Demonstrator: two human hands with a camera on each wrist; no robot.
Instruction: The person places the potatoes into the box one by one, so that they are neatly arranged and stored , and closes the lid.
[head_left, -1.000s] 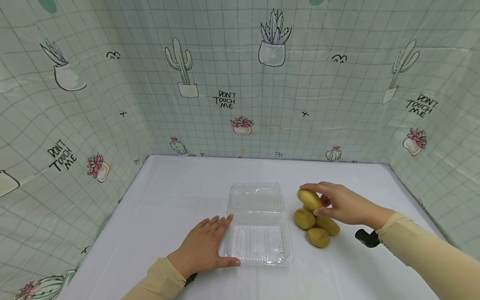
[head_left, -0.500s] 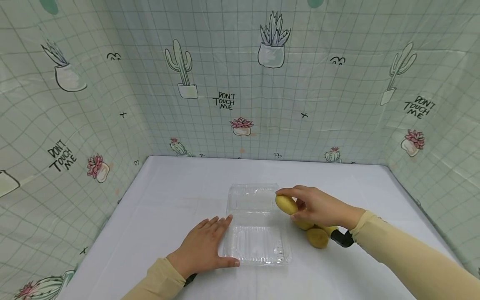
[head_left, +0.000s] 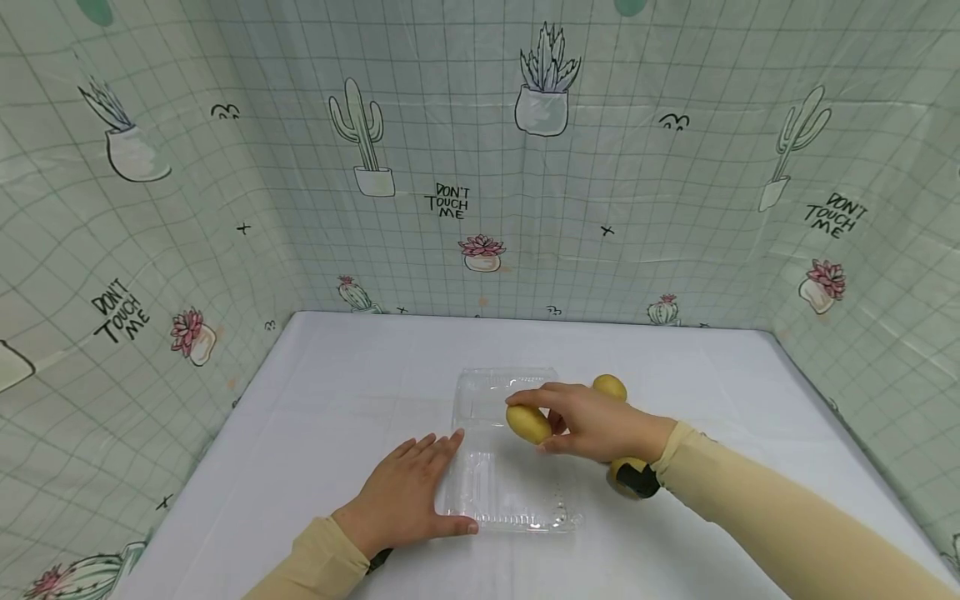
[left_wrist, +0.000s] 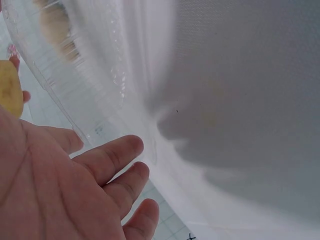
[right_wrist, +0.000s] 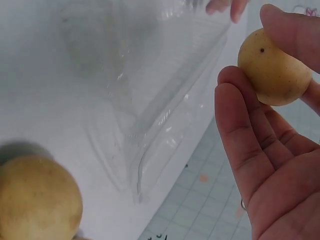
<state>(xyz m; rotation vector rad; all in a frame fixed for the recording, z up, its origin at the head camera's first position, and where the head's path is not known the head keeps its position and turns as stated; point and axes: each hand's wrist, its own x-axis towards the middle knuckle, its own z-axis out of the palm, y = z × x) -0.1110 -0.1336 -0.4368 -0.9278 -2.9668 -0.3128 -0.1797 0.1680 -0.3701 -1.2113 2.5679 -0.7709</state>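
A clear plastic clamshell box (head_left: 483,496) lies open on the table, lid side away from me. My left hand (head_left: 408,492) rests along its left edge with fingers spread; the left wrist view shows the palm and straight fingers (left_wrist: 117,157) close by the box wall. My right hand (head_left: 600,423) pinches a yellow potato (head_left: 527,424) between thumb and fingers, over the box near its hinge. In the right wrist view this potato (right_wrist: 272,72) has a small dark spot. Other potatoes (head_left: 610,387) lie to the right of the box, partly hidden by my right hand and wrist.
White cloth covers the table (head_left: 367,367). Around it hangs a pale green checked curtain (head_left: 420,267) with cactus prints at the back and sides. A black wrist device (head_left: 637,481) on my right wrist overlaps a potato.
My right hand has lifted the potato from the pile and carried it left over the box. My left hand has stayed at the box's left edge.
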